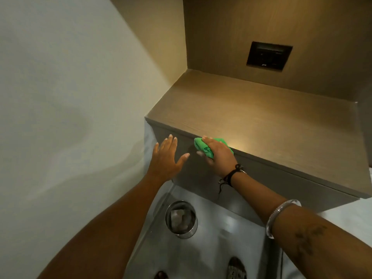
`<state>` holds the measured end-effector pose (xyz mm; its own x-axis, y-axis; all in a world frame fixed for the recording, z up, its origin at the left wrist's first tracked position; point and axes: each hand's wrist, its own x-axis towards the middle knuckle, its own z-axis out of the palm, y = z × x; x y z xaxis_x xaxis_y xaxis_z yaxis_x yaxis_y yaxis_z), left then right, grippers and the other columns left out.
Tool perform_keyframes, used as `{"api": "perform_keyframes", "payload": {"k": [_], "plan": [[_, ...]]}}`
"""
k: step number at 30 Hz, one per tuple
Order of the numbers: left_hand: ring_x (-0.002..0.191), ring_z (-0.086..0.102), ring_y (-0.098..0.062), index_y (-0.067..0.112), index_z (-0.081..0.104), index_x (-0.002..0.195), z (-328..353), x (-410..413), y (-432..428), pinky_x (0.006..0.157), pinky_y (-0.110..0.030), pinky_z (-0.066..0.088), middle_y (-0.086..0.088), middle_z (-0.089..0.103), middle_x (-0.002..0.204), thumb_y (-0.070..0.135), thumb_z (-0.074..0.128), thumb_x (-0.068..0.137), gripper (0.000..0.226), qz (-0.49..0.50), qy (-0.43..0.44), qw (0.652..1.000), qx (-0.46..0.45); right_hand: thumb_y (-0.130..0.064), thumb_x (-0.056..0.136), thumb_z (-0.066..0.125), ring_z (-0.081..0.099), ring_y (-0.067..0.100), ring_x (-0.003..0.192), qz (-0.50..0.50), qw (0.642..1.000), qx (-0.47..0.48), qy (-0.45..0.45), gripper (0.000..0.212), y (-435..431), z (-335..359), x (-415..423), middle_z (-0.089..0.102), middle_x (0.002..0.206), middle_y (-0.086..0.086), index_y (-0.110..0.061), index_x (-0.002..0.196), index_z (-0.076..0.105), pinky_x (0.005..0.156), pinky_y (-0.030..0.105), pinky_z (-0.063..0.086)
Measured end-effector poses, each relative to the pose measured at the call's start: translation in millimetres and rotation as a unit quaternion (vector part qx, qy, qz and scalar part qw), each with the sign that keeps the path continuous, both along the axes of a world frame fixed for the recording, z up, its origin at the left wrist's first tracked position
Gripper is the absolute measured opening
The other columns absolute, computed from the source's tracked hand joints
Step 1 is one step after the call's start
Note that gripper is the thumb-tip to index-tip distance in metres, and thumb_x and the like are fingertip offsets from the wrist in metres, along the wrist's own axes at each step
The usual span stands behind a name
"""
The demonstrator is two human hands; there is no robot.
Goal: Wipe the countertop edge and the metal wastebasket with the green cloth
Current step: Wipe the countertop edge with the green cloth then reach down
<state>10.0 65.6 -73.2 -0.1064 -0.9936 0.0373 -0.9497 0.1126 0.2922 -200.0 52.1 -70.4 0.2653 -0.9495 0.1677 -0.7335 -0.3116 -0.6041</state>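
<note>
Head-camera view: a person's right hand (216,155) grips a bunched green cloth (203,148), fingers curled around it, pressing it against the front edge of the wooden countertop (251,121). Just beside it, the left hand (167,158) lies flat against the cabinet face below the edge, fingers straight and slightly spread, thumb out, holding nothing. Below, on the grey floor (221,248), stands the metal wastebasket (181,219), upright, with crumpled pale material inside.
</note>
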Motion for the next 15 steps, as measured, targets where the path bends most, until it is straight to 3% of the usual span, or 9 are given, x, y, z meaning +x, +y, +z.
{"api": "perform_keyframes", "payload": {"k": [1,3,6,8,10,15], "plan": [[0.151,0.023,-0.027,0.014,0.026,0.153,-3,8,4,0.122,-0.05,0.013,-0.01,0.025,0.163,0.065,0.032,0.091,0.081,0.005,0.009,1.0,0.008,-0.037,0.091,0.063,0.054,0.024,0.127,-0.036,0.996,0.034,-0.079,0.05,6,2,10,0.058,0.139,0.008,-0.015,0.135,0.052,0.107,0.041,0.043],[0.15,0.026,-0.028,0.012,0.027,0.152,-10,22,12,0.121,-0.05,0.016,-0.012,0.026,0.163,0.061,0.038,0.094,0.077,0.017,0.024,0.999,0.014,-0.036,0.091,0.062,0.063,0.021,0.111,-0.126,0.952,0.126,-0.249,0.041,14,3,24,0.067,0.124,0.006,-0.015,0.126,0.059,0.097,0.039,0.052],[0.149,0.028,-0.028,0.01,0.028,0.152,-34,44,27,0.121,-0.048,0.018,-0.013,0.029,0.161,0.054,0.041,0.097,0.072,-0.01,0.027,0.999,0.035,-0.031,0.092,0.062,0.066,0.013,0.078,-0.222,0.876,0.214,-0.371,0.022,25,-16,36,0.07,0.106,0.012,-0.015,0.107,0.064,0.069,0.027,0.06],[0.148,0.03,-0.028,0.008,0.029,0.151,-56,52,37,0.122,-0.049,0.021,-0.014,0.031,0.16,0.053,0.042,0.097,0.071,-0.025,0.034,0.998,0.053,-0.029,0.092,0.063,0.066,0.017,0.076,-0.26,0.837,0.258,-0.407,0.017,34,-38,37,0.069,0.103,0.014,-0.016,0.102,0.064,0.068,0.027,0.061],[0.146,0.034,-0.03,0.006,0.031,0.15,-86,55,45,0.12,-0.05,0.025,-0.017,0.034,0.159,0.052,0.043,0.097,0.071,-0.019,0.045,0.995,0.082,-0.03,0.091,0.065,0.066,0.027,0.088,-0.307,0.805,0.288,-0.419,0.019,46,-71,35,0.068,0.104,0.013,-0.015,0.102,0.064,0.084,0.042,0.058],[0.136,0.045,-0.034,0.007,0.038,0.144,-178,44,56,0.113,-0.051,0.034,-0.019,0.046,0.149,0.053,0.046,0.095,0.068,-0.039,0.029,0.984,0.17,-0.035,0.09,0.065,0.064,0.029,0.094,-0.375,0.783,0.335,-0.366,0.021,76,-162,23,0.066,0.104,0.01,-0.018,0.101,0.063,0.091,0.048,0.056]]}}
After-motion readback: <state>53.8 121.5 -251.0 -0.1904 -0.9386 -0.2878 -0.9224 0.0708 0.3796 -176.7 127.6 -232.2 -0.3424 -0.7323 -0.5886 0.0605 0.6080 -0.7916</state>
